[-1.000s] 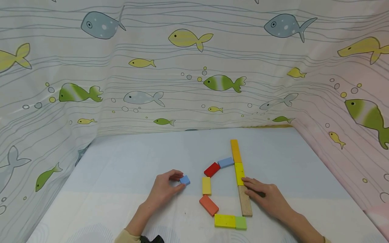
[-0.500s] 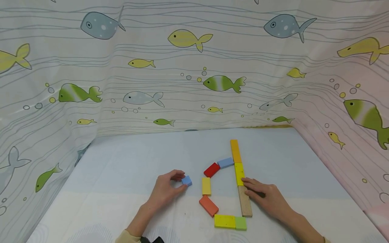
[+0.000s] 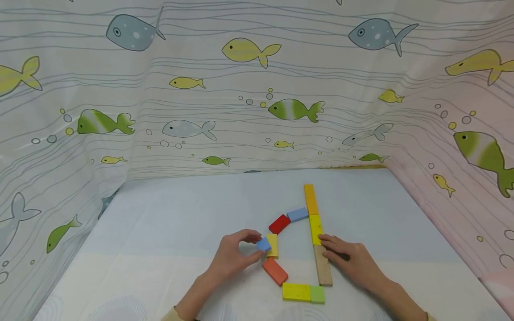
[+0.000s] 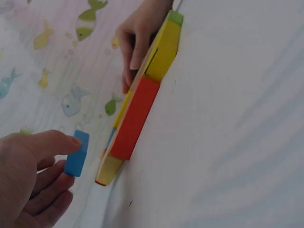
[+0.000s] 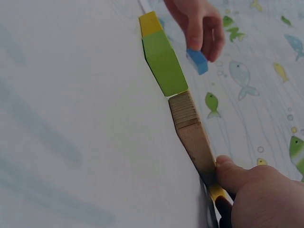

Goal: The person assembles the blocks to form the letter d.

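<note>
My left hand [image 3: 237, 255] pinches a small blue block [image 3: 263, 244] between thumb and fingers. In the head view this block overlaps the pale yellow block [image 3: 274, 240]; the left wrist view shows the held blue block [image 4: 77, 154] raised beside the row. My right hand [image 3: 355, 261] rests with extended fingers at the straight column, fingertips on its yellow block [image 3: 315, 226] and thumb at the plain wooden block [image 3: 323, 269]. An orange block [image 3: 311, 199] tops the column. Curving out on its left are a blue block [image 3: 297, 215], a red block [image 3: 279, 224] and an orange-red block [image 3: 275, 271].
A yellow block [image 3: 296, 292] and a light green block [image 3: 317, 294] lie end to end at the near side, below the wooden block. The pale tabletop [image 3: 180, 200] extends around the blocks. A fish-print curtain [image 3: 241, 111] stands behind and at both sides.
My left hand has moved right with the small blue block, from beside the curve to over the pale yellow block. The right hand and the laid-out blocks stay put.
</note>
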### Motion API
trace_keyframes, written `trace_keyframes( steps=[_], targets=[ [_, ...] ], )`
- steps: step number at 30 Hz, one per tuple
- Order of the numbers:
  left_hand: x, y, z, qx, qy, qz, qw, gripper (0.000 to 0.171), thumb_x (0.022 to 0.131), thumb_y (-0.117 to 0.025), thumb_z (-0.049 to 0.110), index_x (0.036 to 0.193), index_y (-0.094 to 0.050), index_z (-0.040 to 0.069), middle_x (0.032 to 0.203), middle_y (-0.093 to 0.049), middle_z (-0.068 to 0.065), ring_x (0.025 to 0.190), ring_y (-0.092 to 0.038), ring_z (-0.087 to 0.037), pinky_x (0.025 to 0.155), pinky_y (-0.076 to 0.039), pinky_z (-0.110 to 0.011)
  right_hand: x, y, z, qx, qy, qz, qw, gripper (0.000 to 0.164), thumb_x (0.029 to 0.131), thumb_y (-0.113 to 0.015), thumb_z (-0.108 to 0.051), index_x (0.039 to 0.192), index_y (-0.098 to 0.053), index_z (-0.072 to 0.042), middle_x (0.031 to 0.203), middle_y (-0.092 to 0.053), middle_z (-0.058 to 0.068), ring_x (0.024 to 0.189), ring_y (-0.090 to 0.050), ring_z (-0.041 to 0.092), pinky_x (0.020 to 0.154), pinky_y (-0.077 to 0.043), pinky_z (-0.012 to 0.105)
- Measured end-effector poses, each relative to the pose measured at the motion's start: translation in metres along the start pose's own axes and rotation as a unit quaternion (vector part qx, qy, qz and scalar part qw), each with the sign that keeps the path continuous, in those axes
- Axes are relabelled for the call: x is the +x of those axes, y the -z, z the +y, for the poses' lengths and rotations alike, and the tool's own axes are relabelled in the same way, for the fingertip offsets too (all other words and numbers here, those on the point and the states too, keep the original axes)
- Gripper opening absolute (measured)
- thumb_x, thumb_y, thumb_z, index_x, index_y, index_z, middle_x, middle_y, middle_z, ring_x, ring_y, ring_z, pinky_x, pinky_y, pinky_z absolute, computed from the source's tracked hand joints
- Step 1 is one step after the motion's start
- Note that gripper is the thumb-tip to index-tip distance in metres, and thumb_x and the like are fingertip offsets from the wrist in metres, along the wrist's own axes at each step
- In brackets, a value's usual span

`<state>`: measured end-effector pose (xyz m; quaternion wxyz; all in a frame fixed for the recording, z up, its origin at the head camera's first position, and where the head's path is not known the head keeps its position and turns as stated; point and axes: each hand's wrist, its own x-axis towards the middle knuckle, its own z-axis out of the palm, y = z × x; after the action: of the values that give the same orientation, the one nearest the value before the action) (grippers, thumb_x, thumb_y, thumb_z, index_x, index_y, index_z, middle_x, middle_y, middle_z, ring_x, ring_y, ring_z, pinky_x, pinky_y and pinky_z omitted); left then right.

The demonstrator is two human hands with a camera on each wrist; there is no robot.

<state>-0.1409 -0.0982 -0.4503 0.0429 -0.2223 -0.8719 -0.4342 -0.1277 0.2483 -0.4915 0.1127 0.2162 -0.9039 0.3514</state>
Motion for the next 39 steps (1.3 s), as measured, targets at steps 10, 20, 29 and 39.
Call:
trace_keyframes(
  steps=[10, 20, 29, 39],
  targets=[
    [-0.008, -0.023, 0.025, -0.036, -0.042, -0.068, 0.9962, 0.029, 0.086, -0.079, 0.019, 0.113, -0.069, 0.013, 0.106, -0.072, 0.007, 0.094, -0.068, -0.010, 0.086, -0.059, -0.030, 0.000, -0.001, 0.002, 0.000, 0.008, 0.008, 1.000, 0.036, 0.089, -0.075, -0.029, 0.123, -0.073, -0.019, 0.129, -0.067, -0.011, 0.121, -0.063, 0.019, 0.098, -0.035, 0.001],
    [-0.012, -0.042, 0.052, -0.035, -0.063, -0.151, 0.9859, 0.033, 0.089, -0.077, 0.027, 0.117, -0.068, 0.013, 0.110, -0.072, 0.009, 0.096, -0.065, -0.001, 0.087, -0.055, -0.019, 0.001, -0.001, 0.000, 0.002, 0.003, 0.006, 1.000, 0.036, 0.089, -0.075, -0.030, 0.123, -0.073, -0.020, 0.129, -0.067, -0.012, 0.122, -0.063, 0.018, 0.099, -0.036, 0.001],
    [-0.010, -0.059, 0.056, -0.015, -0.107, -0.174, 0.9789, 0.030, 0.091, -0.075, 0.027, 0.118, -0.067, 0.016, 0.110, -0.071, 0.012, 0.097, -0.064, 0.002, 0.078, -0.053, -0.012, 0.000, -0.002, 0.002, -0.003, 0.005, 0.007, 1.000, 0.036, 0.089, -0.075, -0.030, 0.123, -0.073, -0.021, 0.128, -0.067, -0.012, 0.121, -0.063, 0.018, 0.098, -0.035, 0.001],
    [-0.007, -0.079, 0.068, 0.012, -0.114, -0.223, 0.9681, 0.028, 0.094, -0.071, 0.031, 0.120, -0.066, 0.022, 0.110, -0.068, 0.018, 0.098, -0.060, 0.008, 0.088, -0.048, -0.010, 0.000, -0.002, 0.002, 0.008, 0.016, 0.013, 1.000, 0.036, 0.088, -0.077, -0.027, 0.123, -0.073, -0.019, 0.128, -0.068, -0.010, 0.121, -0.063, 0.019, 0.098, -0.034, 0.000]
  ],
)
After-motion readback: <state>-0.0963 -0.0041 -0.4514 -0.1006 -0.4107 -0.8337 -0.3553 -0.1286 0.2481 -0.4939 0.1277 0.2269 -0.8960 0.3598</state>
